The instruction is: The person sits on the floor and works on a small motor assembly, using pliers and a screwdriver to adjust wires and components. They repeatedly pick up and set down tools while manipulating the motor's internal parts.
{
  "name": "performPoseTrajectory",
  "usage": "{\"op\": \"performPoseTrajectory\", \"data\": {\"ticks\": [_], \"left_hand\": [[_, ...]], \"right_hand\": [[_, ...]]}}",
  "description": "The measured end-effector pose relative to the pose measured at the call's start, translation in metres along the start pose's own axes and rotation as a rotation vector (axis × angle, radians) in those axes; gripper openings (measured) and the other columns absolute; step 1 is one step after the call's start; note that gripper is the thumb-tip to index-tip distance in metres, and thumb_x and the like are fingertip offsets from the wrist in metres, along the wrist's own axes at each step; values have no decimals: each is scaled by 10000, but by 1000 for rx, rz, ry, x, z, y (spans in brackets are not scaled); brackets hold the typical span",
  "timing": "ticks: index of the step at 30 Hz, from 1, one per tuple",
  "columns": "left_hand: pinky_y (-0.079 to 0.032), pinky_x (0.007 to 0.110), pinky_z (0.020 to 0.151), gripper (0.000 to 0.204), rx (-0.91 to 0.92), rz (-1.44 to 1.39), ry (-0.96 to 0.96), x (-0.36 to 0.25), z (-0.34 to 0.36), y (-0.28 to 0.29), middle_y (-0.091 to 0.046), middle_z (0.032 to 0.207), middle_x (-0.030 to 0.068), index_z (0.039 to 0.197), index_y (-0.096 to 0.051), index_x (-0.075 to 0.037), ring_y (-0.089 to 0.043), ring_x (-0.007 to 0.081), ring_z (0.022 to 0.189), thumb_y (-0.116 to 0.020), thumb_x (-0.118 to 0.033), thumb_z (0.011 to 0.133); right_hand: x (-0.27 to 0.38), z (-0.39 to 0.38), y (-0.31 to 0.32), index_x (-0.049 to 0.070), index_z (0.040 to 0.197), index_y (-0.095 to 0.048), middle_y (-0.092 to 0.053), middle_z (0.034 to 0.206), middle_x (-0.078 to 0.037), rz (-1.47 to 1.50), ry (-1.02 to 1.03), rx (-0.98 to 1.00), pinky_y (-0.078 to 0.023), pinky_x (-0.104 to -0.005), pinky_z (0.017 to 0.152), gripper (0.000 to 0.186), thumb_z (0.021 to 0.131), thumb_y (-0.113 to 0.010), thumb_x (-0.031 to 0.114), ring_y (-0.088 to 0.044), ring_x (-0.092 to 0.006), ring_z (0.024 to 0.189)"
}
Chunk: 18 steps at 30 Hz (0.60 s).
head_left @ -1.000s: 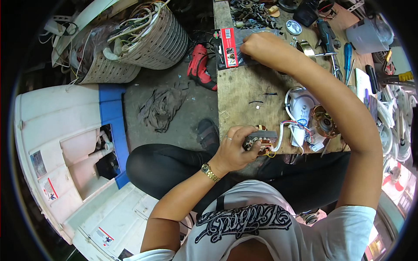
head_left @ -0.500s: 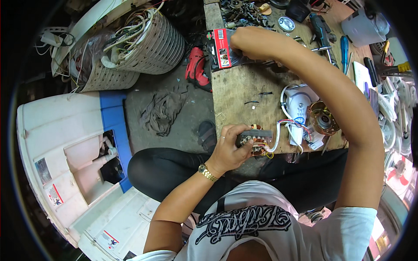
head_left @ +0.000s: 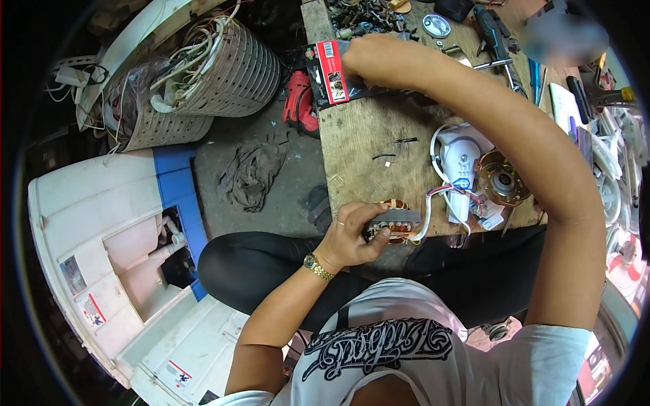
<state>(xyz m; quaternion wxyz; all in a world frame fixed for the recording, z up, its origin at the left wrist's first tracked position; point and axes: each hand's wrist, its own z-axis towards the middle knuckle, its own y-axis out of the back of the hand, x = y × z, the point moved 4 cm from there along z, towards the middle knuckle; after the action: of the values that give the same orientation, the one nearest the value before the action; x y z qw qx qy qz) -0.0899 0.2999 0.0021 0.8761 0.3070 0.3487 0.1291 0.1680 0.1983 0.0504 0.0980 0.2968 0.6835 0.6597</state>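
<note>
My left hand [head_left: 355,233] grips a motor stator [head_left: 399,218] with a grey laminated core and copper windings, thumb on the near side and index finger over its top. It sits at the table's near edge. A white-sleeved cable [head_left: 428,215] with coloured wires runs from it toward a white plastic motor housing [head_left: 460,157]. A round copper-coloured motor part [head_left: 503,177] stands right of the housing. At the table's far left, my right hand [head_left: 369,61] is closed, knuckles up, at a red-and-black package [head_left: 332,73]; its fingertips are hidden beneath it.
A wooden table [head_left: 359,149] bears short black wire scraps [head_left: 384,157], a metal-parts heap [head_left: 365,17], a round tin [head_left: 436,26] and a power screwdriver [head_left: 491,34]. A red power tool [head_left: 299,101], a grey rag [head_left: 252,176] and wire-filled baskets [head_left: 230,74] stand or lie left.
The whole view has shifted slightly. My left index finger has slid farther over the stator, which has turned a little. My right hand stays at the package.
</note>
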Motion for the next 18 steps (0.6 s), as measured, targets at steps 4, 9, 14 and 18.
{"op": "performPoseTrajectory", "data": {"ticks": [4, 9, 14, 18], "left_hand": [[-514, 411, 780, 374, -6, -12, 26, -1, 3, 1, -581, 1250, 131, 1078, -594, -188, -551, 323, 1025, -773, -35, 787], [-513, 411, 767, 394, -12, -39, 18, 1, 2, 1, -588, 1234, 131, 1097, -583, -194, -561, 321, 999, -768, -33, 788], [-517, 413, 759, 391, -11, -67, 2, 3, -2, 2, -584, 1225, 136, 1093, -581, -196, -564, 317, 993, -763, -37, 785], [-520, 411, 761, 397, -17, -64, -28, 3, 0, 2, -581, 1207, 142, 1117, -593, -156, -570, 309, 975, -765, -46, 777]], "right_hand": [[-2, 0, -10, -27, 894, -731, -722, 919, -236, -108, 80, -77, -585, -451, 777, 158, 743, -690, -7, -725, -395, 881], [-3, 3, -11, -18, 922, -732, -724, 947, -228, -136, 61, -7, -583, -444, 798, 174, 760, -696, 35, -721, -392, 919], [-9, 5, -5, 39, 950, -740, -728, 924, -174, -2, 36, 54, -563, -458, 807, 172, 786, -717, 82, -708, -377, 917], [-11, 10, -5, 34, 984, -739, -732, 939, -180, 0, -52, 132, -556, -452, 806, 218, 786, -739, 127, -709, -368, 929]]}}
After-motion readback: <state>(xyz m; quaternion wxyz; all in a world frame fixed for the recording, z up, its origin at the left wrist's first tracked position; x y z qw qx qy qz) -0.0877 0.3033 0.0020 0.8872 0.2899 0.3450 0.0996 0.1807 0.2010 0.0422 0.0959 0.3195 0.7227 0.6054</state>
